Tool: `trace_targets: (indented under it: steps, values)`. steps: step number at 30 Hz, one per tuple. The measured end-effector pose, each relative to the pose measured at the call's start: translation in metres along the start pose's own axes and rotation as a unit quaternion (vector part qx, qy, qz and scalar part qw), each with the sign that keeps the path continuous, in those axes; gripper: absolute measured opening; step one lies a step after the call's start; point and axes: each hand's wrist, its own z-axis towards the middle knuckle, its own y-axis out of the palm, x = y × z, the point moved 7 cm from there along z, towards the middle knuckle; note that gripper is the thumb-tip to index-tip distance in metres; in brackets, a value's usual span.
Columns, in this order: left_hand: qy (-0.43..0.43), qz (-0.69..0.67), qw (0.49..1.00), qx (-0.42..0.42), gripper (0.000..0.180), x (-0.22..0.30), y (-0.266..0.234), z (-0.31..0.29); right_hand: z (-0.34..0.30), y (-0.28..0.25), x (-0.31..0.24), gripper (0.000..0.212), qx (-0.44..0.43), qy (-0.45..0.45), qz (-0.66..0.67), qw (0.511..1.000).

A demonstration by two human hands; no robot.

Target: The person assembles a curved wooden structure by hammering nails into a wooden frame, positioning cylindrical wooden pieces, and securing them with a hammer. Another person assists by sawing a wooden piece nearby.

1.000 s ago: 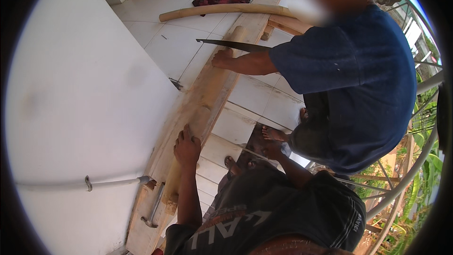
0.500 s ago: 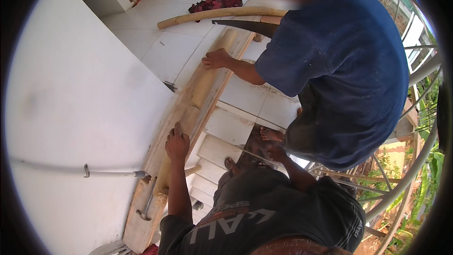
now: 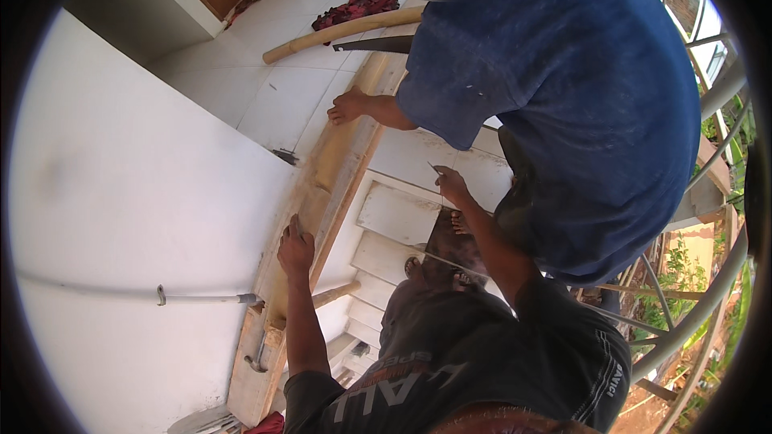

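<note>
A split-looking length of bamboo (image 3: 323,167) lies along a wooden plank (image 3: 344,207). My left hand (image 3: 297,252) rests on the bamboo's nearer part, fingers stretched forward over its surface. Right of the plank, over the tiled steps, my right hand (image 3: 453,185) is closed around a thin pointed tool (image 3: 435,169); only its tip shows, so its kind is unclear. Farther along the same bamboo, a co-worker's hand (image 3: 347,106) presses down on it. Near the plank's close end lies a claw hammer (image 3: 256,361), apart from my hands.
The co-worker in a blue shirt (image 3: 563,112) crouches at the right. A handsaw (image 3: 370,45) and a curved bamboo pole (image 3: 338,32) lie at the far end. A white wall (image 3: 153,193) with a handrail (image 3: 205,299) stands left; metal railing (image 3: 683,329) curves at right.
My right hand has risen from near my lap to above the steps, with the pointed tool now showing. My left hand stays on the bamboo. The view has shifted slightly.
</note>
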Motion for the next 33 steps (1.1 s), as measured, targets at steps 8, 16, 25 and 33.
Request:
trace_targets:
  steps: [8, 16, 25, 33]
  values:
    - [-0.011, 0.014, 0.999, -0.042, 0.06, 0.003, -0.001, 0.001, 0.133, 0.044, -0.228, 0.036, -0.002, -0.156, -0.1, 0.983]
    - [-0.003, 0.043, 0.998, -0.044, 0.06, 0.006, 0.0, -0.001, 0.174, 0.12, -0.304, 0.037, -0.103, -0.211, -0.131, 0.963]
    - [0.005, 0.038, 0.999, -0.037, 0.061, 0.004, 0.004, -0.001, 0.171, 0.123, -0.291, 0.038, -0.085, -0.204, -0.106, 0.969]
    - [0.019, 0.029, 0.999, -0.009, 0.06, 0.01, -0.003, -0.004, 0.019, 0.096, -0.093, 0.039, -0.126, -0.122, -0.13, 0.976]
